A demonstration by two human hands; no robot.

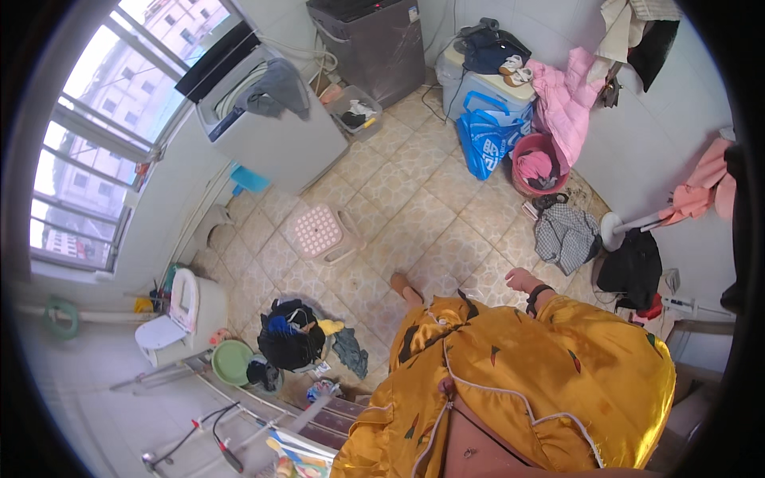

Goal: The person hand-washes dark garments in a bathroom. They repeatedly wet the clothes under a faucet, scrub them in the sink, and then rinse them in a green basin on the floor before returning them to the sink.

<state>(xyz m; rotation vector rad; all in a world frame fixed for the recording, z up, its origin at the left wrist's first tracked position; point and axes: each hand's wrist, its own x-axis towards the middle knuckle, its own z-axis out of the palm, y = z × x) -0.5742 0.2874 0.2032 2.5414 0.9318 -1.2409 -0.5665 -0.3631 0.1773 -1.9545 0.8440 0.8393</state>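
Note:
My right hand (523,279) reaches out from the gold satin sleeve, with a black band on the wrist. Its fingers are spread over the tiled floor and nothing shows in them. The nearest cloth is a black-and-white checked garment (565,236), lying on the floor beyond the hand and apart from it. My left hand is out of view. One foot in a brown slipper (401,283) shows below the gold garment. Before me, a pink plastic stool (323,233) stands on the tiles. Dark clothes (290,336) are heaped at the lower left beside a grey cloth (350,352).
A top-loading washing machine (287,140) with grey cloth over its opening stands by the window. A blue bag (487,140), a pink basket (541,186) and a pink padded jacket (568,107) are at upper right. A toilet (197,316) and green basin (232,362) are at left.

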